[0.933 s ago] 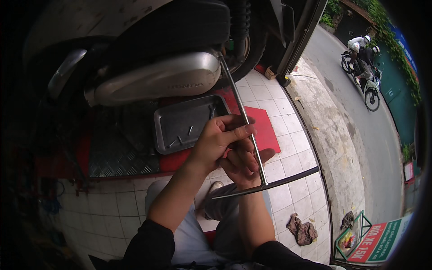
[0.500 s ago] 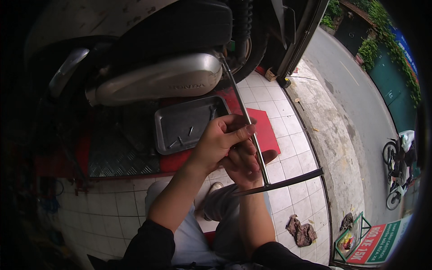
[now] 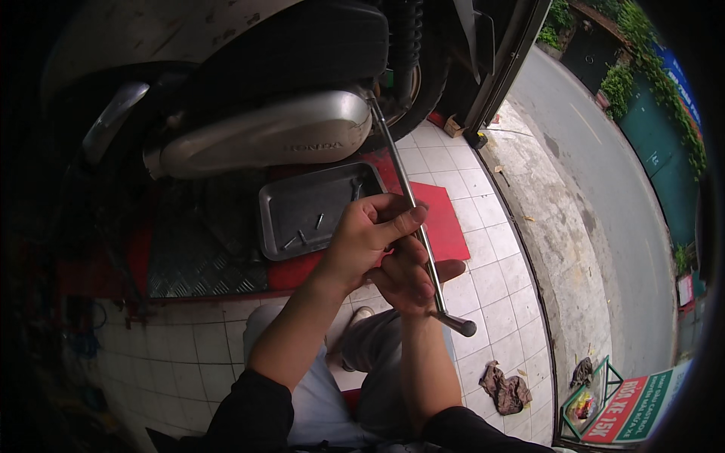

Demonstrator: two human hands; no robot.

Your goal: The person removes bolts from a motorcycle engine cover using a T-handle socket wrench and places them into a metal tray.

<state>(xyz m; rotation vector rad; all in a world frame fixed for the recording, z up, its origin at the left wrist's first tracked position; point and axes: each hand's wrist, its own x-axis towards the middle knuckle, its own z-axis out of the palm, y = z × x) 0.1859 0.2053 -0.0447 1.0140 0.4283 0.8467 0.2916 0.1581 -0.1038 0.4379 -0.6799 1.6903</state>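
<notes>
A metal T-handle wrench (image 3: 399, 166) slants from the rear end of the silver engine-side cover (image 3: 264, 140) on a motor scooter down toward me. My left hand (image 3: 374, 238) is closed around its shaft, thumb along the near side. Below it my right hand (image 3: 411, 283) lies palm up beside the shaft, fingers loosely bent and thumb apart, not gripping the handle. The crossbar (image 3: 457, 324) sits just past my right palm, its round end pointing toward me. The wrench's far tip is too dark to make out at the cover.
A metal tray (image 3: 283, 200) with several bolts (image 3: 319, 220) rests on the red platform (image 3: 445, 219), under the scooter. A crumpled brown rag (image 3: 506, 387) lies on the white tiles at right. Beyond the door edge are a signboard (image 3: 630, 408) and a road (image 3: 581, 136).
The wrench's crossbar has turned: it stretched sideways and blurred before, now its end points toward me. My hands have hardly moved. A motorcycle on the road has left view.
</notes>
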